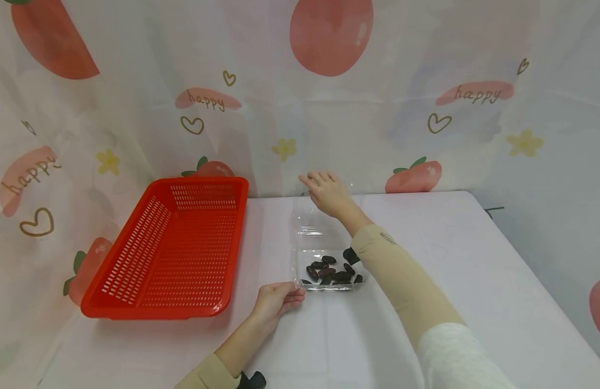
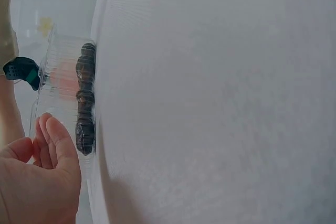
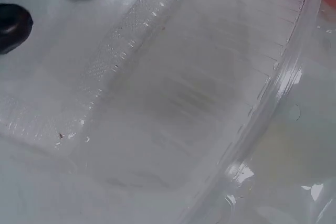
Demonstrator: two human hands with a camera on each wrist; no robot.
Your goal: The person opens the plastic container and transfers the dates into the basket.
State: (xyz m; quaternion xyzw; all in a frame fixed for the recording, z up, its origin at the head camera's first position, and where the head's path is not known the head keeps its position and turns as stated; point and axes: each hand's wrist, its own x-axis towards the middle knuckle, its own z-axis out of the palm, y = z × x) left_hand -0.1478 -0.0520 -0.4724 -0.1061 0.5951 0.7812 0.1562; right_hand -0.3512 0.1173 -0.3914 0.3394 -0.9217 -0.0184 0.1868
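Note:
A clear plastic hinged box (image 1: 324,288) stands on the white table with its lid (image 1: 307,219) folded back toward the wall. Several dark, shiny oval fruits (image 1: 342,277) lie in its base; their exact kind is hard to tell. At the front left corner, my left hand (image 1: 272,305) pinches the box's rim between thumb and fingers. My right hand (image 1: 329,194) rests on the far part of the lid, its fingers loosely extended. The right wrist view shows the clear plastic (image 3: 184,93) and two dark fruits (image 3: 13,27), but not the hand.
Left of the box stands a red slotted plastic basket (image 1: 234,259), with no items visible inside. A fruit-patterned curtain (image 1: 358,124) hangs behind the white-covered table (image 1: 426,227). The table's right edge slants toward the front.

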